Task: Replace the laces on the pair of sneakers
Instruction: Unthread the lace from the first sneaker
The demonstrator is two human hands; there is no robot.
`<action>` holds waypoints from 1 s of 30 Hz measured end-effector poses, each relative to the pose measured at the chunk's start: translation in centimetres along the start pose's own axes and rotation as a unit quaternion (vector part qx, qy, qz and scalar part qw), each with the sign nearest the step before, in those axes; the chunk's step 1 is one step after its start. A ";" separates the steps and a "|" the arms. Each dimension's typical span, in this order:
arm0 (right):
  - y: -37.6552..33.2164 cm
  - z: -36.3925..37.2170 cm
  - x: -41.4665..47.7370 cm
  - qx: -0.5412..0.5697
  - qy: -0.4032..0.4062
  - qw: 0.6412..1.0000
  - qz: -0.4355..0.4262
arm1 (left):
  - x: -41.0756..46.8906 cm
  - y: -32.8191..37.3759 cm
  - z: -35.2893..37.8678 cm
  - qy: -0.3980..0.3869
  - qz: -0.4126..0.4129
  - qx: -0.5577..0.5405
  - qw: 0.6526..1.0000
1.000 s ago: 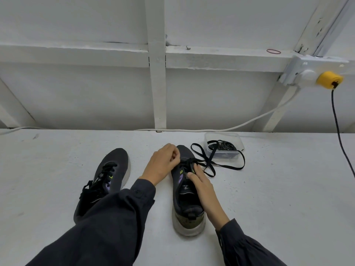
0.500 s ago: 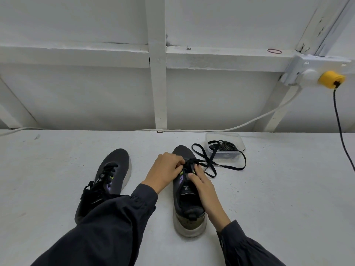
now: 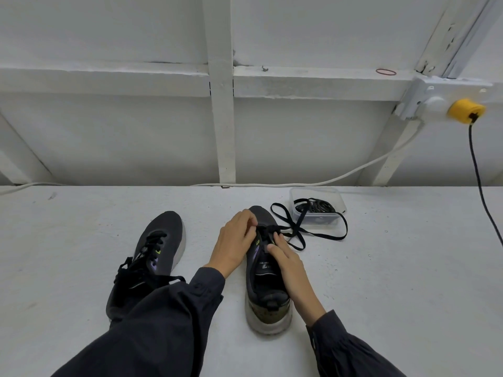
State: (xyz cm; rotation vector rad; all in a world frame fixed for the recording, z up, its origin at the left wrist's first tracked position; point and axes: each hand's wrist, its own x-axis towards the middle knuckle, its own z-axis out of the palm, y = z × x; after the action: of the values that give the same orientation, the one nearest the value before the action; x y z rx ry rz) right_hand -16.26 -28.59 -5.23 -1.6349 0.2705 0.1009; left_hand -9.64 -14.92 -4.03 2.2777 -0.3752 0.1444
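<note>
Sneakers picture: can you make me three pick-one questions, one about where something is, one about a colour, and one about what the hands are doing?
1. Where is the clear box of laces?
A. Between the two sneakers
B. Just beyond and right of the toe of the sneaker under the hands
C. On the person's lap

2. What colour is the plug up on the wall?
A. Red
B. Green
C. Yellow

3. What are the left hand and right hand doing?
A. Pinching the black lace at the sneaker's front
B. Lying flat on the floor
C. Lifting the box

Answers: 1 B, the box stands by that toe, close to the wall. 2 C, the plug is bright yellow. 3 A, the fingers of both hands curl onto the lace near the toe.
</note>
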 end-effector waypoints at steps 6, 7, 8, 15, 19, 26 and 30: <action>0.0 0.1 0.1 -0.007 0.009 1.000 -0.001 | -0.8 -1.1 -0.3 0.023 -0.068 -0.037 0.997; 0.0 0.1 0.0 -0.008 0.008 1.000 -0.001 | -0.9 -1.0 -0.4 0.021 -0.068 -0.029 0.997; 0.0 0.1 0.0 -0.008 0.007 1.000 -0.001 | -0.9 -0.9 -0.4 0.021 -0.065 -0.021 0.997; -0.1 0.1 -0.1 -0.014 0.004 1.000 -0.002 | -0.4 0.1 -0.2 -0.010 -0.011 0.104 0.994; -0.1 0.1 -0.1 -0.016 0.003 1.000 -0.001 | 0.1 0.3 0.2 -0.008 -0.006 0.137 0.990; 0.0 0.1 -0.1 -0.011 0.007 1.000 0.000 | -0.5 -1.2 -0.2 0.023 -0.106 -0.062 0.992; -0.1 0.1 -0.1 -0.006 0.007 1.000 0.001 | -1.0 -1.3 0.0 0.023 -0.066 -0.047 0.996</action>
State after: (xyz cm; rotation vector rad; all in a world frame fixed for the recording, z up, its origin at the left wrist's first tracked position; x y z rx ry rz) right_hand -16.34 -28.50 -5.14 -1.6467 0.2832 0.0931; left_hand -10.20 -13.87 -5.14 2.1947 -0.2018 0.1079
